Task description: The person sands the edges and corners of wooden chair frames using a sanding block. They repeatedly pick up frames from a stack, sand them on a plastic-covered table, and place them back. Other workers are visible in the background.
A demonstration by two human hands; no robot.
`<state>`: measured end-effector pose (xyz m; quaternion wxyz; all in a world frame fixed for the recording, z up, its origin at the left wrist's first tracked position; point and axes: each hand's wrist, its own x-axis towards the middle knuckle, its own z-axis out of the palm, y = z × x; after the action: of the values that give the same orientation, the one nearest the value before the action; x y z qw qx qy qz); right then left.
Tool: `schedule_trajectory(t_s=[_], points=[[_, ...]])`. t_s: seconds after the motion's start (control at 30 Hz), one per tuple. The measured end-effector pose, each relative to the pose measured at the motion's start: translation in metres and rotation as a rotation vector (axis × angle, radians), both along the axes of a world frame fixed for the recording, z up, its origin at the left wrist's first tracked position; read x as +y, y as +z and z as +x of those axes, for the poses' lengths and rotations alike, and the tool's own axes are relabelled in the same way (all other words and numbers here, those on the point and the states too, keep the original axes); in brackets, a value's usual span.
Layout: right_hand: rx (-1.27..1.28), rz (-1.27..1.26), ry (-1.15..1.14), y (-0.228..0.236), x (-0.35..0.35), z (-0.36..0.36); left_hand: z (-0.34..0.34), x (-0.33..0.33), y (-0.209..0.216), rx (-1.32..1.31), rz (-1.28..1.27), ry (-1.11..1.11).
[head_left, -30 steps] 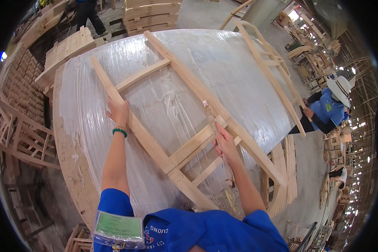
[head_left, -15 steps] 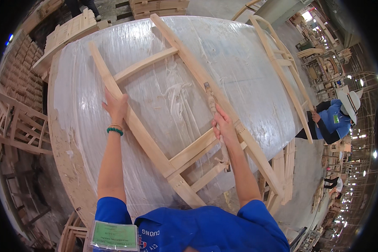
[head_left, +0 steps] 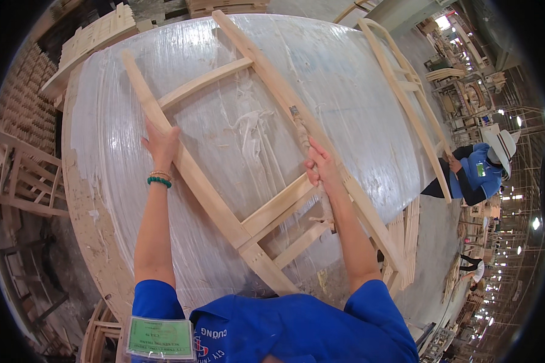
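A pale wooden chair frame (head_left: 215,202), with two long side rails joined by crosspieces, lies slantwise on a table (head_left: 369,139) covered in clear plastic film. My left hand (head_left: 162,145) grips its left rail, thumb over the inner edge. In my right hand (head_left: 323,164) is a slim hand tool (head_left: 302,130) with a wrapped handle and a flat metal tip. That tip rests at the inner side of the right rail; the tool's lower end, partly behind my wrist, lies near the lower crosspiece. The tool's exact kind is unclear.
Another curved wooden frame (head_left: 399,85) stands at the table's right edge, held by a co-worker in a blue shirt and wide hat (head_left: 484,169). Stacked wooden parts (head_left: 97,39) sit at the far left. More chair frames (head_left: 27,175) stand left of the table.
The whole view has shifted slightly, so the table and frame appear a little higher. Both hands keep their holds; the tool's lower end has tilted slightly to the right.
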<state>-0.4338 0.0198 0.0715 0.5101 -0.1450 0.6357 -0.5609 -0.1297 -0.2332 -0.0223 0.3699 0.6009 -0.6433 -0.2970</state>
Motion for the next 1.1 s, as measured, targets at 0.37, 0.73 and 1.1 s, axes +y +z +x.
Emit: schedule_trajectory(t_s=[0.37,0.73,1.1], points=[[0.062,0.002,0.106,-0.002,0.019,-0.02,0.002,0.001,0.006,0.025,-0.036,0.01],[0.155,0.04,0.206,-0.002,0.017,-0.044,0.0,-0.002,0.005,-0.003,-0.009,0.0],[0.115,0.1,0.21,0.007,0.024,-0.033,0.008,0.001,-0.005,-0.036,-0.03,-0.012]])
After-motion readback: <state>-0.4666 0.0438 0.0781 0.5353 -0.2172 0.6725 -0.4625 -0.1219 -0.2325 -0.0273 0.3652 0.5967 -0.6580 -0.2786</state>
